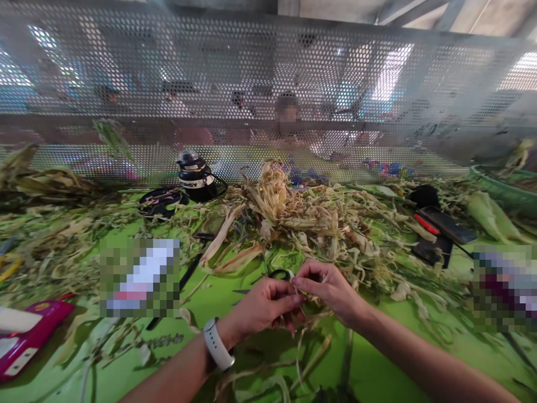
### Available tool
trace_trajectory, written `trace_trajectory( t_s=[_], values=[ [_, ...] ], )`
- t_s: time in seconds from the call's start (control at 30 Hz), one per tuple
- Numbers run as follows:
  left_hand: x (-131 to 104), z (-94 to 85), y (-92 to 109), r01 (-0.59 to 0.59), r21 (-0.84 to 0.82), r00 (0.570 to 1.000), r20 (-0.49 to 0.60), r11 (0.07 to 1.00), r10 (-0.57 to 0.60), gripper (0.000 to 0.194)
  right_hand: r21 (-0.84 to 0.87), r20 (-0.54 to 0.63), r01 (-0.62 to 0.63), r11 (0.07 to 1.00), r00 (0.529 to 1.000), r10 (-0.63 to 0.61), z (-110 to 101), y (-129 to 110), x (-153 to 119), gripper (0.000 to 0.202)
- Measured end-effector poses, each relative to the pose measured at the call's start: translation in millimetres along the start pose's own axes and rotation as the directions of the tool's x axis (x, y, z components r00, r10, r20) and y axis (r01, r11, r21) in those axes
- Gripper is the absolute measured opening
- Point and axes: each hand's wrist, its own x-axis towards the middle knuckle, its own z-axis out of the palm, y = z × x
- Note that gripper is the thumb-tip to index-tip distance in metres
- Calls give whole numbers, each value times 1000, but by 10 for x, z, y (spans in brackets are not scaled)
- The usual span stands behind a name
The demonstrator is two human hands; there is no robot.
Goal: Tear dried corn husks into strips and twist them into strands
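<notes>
the right hand [329,286] pinches a thin pale strip [292,275] between thumb and fingers; the left hand [267,305] curls its fingers beside it, what they grip unclear; beyond, dried husks [272,193] lie heaped on the green table [201,308]

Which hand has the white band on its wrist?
The left hand: the white band sits around its wrist. The right hand has a bare wrist.
</notes>
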Motion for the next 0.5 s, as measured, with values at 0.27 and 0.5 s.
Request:
trace_trajectory(
  t_s=[0.27,0.5],
  values=[
    [-71,101,14,97,33,984,147,995,-101,35,15,-143,7,1000,990,-5,-93,2,65,33],
    [-53,-10,39,59,50,991,117,997,-64,34,-153,121,88,984,990,-70,-133,-63,28,27]
  ],
)
